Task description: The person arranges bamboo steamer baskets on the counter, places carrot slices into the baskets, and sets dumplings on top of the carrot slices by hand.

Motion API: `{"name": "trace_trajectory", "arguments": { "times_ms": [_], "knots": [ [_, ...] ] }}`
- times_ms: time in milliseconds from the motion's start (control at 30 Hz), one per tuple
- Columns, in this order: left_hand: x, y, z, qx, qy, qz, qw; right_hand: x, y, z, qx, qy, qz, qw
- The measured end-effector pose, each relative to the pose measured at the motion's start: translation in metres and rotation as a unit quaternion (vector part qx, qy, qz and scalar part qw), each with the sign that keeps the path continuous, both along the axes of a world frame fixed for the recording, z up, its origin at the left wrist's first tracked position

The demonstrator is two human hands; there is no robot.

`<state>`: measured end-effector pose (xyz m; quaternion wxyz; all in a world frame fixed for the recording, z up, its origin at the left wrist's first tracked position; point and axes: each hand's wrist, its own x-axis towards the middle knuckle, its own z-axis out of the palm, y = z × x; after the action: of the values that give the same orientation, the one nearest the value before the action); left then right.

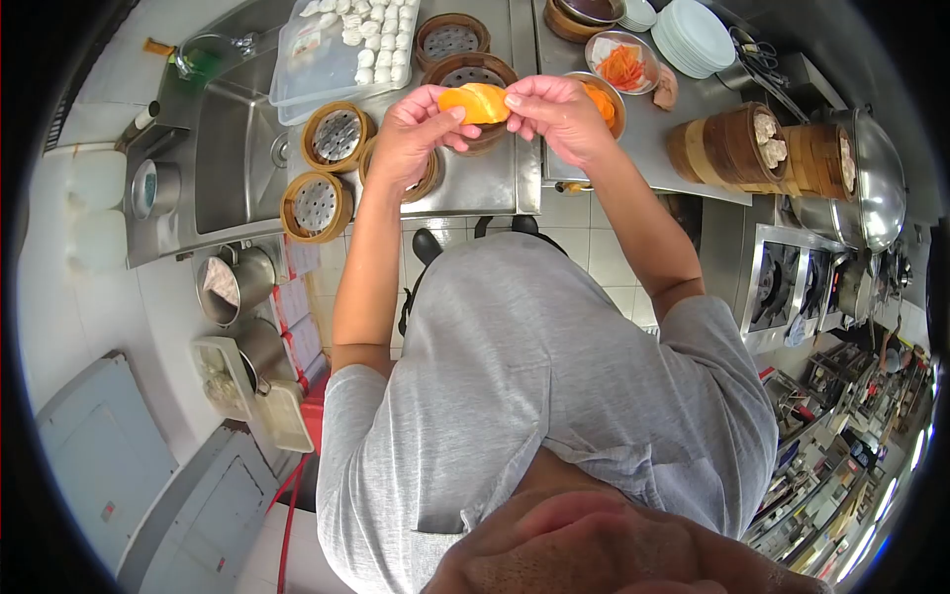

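Kitchen work area seen from above; clock positions are taken from the centre of view. Steel counters (500,188) span 10 to 2 o'clock, over a pale tiled floor (616,238). A sink (236,148) is set in at 10 o'clock, a gas stove (777,282) stands at 3, grey chests (104,445) at 8, and a cluttered aisle (841,436) recedes at 4.

At 12 o'clock, above the counter, an orange piece (473,102) is held between both hands. The left hand (416,134) has thumb and fingers clamped on its left end; the right hand (554,114) pinches its right end between thumb and forefinger.

Containers: at 11 o'clock, a translucent box (287,97) with rows of white shaped pieces (379,35); between 10 and 12, round bamboo baskets (290,213) with perforated metal discs (336,136), one partly hidden behind the left wrist. At 1 o'clock, a bowl (591,59) of orange shreds (621,67), a second bowl (619,124) of orange chunks (598,102) just beside the right hand, and stacked white plates (696,40). At 2, bamboo steamers (705,153) hold pale dumplings (770,139). At 9, a metal pot (259,277) contains a pale item, too unclear to identify.
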<state>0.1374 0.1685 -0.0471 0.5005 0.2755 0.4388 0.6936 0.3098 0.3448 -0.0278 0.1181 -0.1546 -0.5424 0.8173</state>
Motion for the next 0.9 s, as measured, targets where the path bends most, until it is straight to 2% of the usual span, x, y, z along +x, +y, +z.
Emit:
{"name": "trace_trajectory", "arguments": {
  "times_ms": [100, 133, 200, 300, 367, 467, 567, 667, 767, 800, 833, 867, 900],
  "knots": [
    [-0.014, -0.02, 0.004, -0.017, 0.05, 0.056, 0.997, -0.015, 0.013, -0.016, 0.276, -0.032, -0.102, 0.955],
    [-0.02, -0.027, 0.005, -0.027, 0.073, 0.073, 0.994, -0.021, 0.017, -0.012, 0.319, -0.048, -0.099, 0.941],
    [-0.028, -0.039, 0.004, -0.003, 0.037, 0.079, 0.996, -0.03, 0.024, -0.003, 0.401, -0.08, -0.089, 0.908],
    [-0.033, -0.051, 0.003, 0.023, -0.008, 0.083, 0.996, -0.051, 0.023, -0.002, 0.6, -0.049, -0.1, 0.792],
    [-0.034, -0.056, -0.003, 0.019, -0.014, 0.088, 0.996, -0.066, 0.023, -0.014, 0.716, -0.003, -0.113, 0.689],
    [-0.032, -0.062, -0.008, 0.006, -0.016, 0.098, 0.995, -0.073, 0.021, -0.025, 0.793, 0.023, 0.017, 0.609],
    [-0.032, -0.065, -0.01, 0.0, -0.017, 0.099, 0.995, -0.076, 0.017, -0.033, 0.793, 0.01, 0.091, 0.602],
    [-0.033, -0.063, -0.011, -0.003, -0.013, 0.097, 0.995, -0.076, 0.015, -0.033, 0.766, -0.031, 0.11, 0.633],
    [-0.033, -0.057, -0.012, -0.008, -0.004, 0.081, 0.997, -0.07, 0.005, -0.021, 0.732, 0.03, -0.002, 0.681],
    [-0.032, -0.054, -0.011, -0.009, -0.001, 0.072, 0.997, -0.067, 0.001, -0.015, 0.588, -0.001, 0.028, 0.808],
    [-0.031, -0.052, -0.01, -0.012, 0.002, 0.07, 0.997, -0.062, -0.006, 0.002, 0.421, -0.032, 0.057, 0.905],
    [-0.028, -0.048, -0.01, -0.009, 0.0, 0.069, 0.998, -0.057, -0.011, 0.011, 0.236, -0.064, 0.083, 0.966],
    [-0.026, -0.044, -0.009, -0.006, -0.002, 0.065, 0.998, -0.053, -0.014, 0.011, 0.217, -0.057, 0.085, 0.971]
  ]
}}
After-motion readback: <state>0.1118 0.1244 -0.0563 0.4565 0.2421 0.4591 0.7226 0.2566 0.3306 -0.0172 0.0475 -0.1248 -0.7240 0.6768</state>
